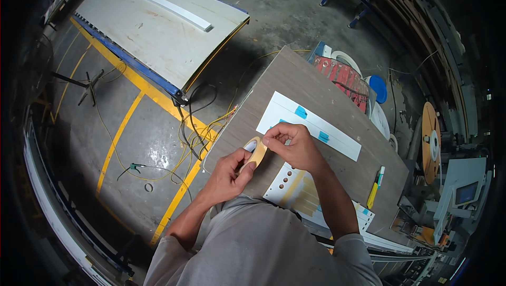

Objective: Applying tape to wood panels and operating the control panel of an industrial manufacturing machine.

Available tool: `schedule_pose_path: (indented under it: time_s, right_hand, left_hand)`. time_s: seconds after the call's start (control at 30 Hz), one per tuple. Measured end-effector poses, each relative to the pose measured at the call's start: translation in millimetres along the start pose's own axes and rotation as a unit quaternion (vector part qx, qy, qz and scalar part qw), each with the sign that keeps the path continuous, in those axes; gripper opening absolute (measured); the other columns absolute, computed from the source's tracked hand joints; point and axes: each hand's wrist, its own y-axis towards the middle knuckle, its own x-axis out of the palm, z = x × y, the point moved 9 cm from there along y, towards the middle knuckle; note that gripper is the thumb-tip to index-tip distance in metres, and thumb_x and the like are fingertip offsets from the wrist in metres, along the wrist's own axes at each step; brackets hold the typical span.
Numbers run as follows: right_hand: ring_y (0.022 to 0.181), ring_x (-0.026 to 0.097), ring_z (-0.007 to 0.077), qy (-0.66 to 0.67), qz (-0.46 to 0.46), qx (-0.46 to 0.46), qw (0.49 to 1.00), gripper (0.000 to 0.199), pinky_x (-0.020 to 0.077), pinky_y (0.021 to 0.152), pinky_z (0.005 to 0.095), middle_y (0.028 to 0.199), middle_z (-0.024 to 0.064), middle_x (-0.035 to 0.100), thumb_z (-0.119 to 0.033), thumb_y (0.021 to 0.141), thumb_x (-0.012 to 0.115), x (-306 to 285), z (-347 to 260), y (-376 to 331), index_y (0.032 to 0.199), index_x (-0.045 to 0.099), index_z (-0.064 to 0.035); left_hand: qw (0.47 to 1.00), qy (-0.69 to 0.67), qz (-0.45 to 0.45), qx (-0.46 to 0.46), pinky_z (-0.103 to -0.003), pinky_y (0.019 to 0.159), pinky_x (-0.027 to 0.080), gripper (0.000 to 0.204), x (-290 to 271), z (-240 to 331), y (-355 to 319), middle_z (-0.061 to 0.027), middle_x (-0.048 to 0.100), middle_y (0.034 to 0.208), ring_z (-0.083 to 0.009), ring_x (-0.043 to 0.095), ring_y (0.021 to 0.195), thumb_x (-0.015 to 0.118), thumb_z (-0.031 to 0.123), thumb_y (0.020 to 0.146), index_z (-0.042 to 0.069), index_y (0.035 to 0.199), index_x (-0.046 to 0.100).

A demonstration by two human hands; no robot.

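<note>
A roll of tan masking tape [259, 155] is held over the brown table by my left hand [226, 178], its fingers and thumb closed round the ring. My right hand [296, 146] meets the roll's upper edge in a pinch of thumb and forefinger; any loose tape end there is too small to make out. Beyond the right hand lies a long white strip [341, 148] bearing a piece of blue tape [301, 111] and others like it. Closer to my body, partly under my right forearm, rests a white panel [274, 191] with round holes and tan tape strips.
A yellow cutter knife [372, 194] lies beside a white-and-teal pen [381, 172] on the brown table [287, 72]. Far left stands a pale table [158, 28] with a long white bar [171, 8]. Yellow cables [215, 128] tangle on the floor. Machinery [458, 191] stands at right.
</note>
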Motion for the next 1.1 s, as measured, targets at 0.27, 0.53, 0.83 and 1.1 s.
schedule_pose_path:
  time_s: [0.27, 0.53, 0.83, 1.1]
  right_hand:
    - [0.061, 0.051, 0.0076, -0.123, 0.196, -0.118, 0.966, 0.007, 0.0433, 0.057, 0.0248, 0.072, 0.0032, 0.061, -0.006, 0.085, 0.067, -56, 7, 17, 0.083, 0.065, 0.0006]
    - [0.067, 0.06, 0.0245, -0.196, 0.229, -0.105, 0.948, 0.013, 0.049, 0.063, 0.0366, 0.077, 0.0115, 0.063, -0.013, 0.085, 0.067, -82, 65, 62, 0.083, 0.065, -0.0007]
    - [0.062, 0.059, 0.0214, -0.201, 0.275, -0.062, 0.938, 0.013, 0.0475, 0.06, 0.0353, 0.075, 0.0099, 0.063, -0.015, 0.084, 0.069, -97, 92, 68, 0.083, 0.067, -0.0018]
    - [0.067, 0.065, 0.0278, -0.205, 0.274, 0.018, 0.939, 0.019, 0.0499, 0.062, 0.0388, 0.078, 0.0117, 0.067, -0.021, 0.083, 0.07, -116, 89, 36, 0.085, 0.068, -0.0027]
  left_hand:
    - [0.981, -0.054, 0.045, -0.179, -0.024, 0.053, 0.041, 0.031, 5, -21, 1, -0.0027, 0.054, 0.062, -0.0086, 0.053, 0.049, 0.058, 0.021, 0.095, -0.005, 0.111, 0.056]
    - [0.931, -0.085, -0.067, -0.35, -0.027, 0.045, 0.05, 0.039, 26, -68, 40, -0.0045, 0.055, 0.058, -0.0126, 0.055, 0.044, 0.05, 0.022, 0.098, -0.006, 0.125, 0.05]
    - [0.914, -0.087, -0.055, -0.392, -0.028, 0.04, 0.05, 0.025, 16, -88, 64, -0.0055, 0.056, 0.058, -0.0144, 0.055, 0.041, 0.052, 0.017, 0.095, -0.006, 0.105, 0.058]
    - [0.9, -0.155, -0.041, -0.405, -0.026, 0.041, 0.049, 0.016, 21, -71, 61, -0.0063, 0.057, 0.054, -0.0158, 0.057, 0.041, 0.056, 0.017, 0.094, 0.001, 0.093, 0.057]
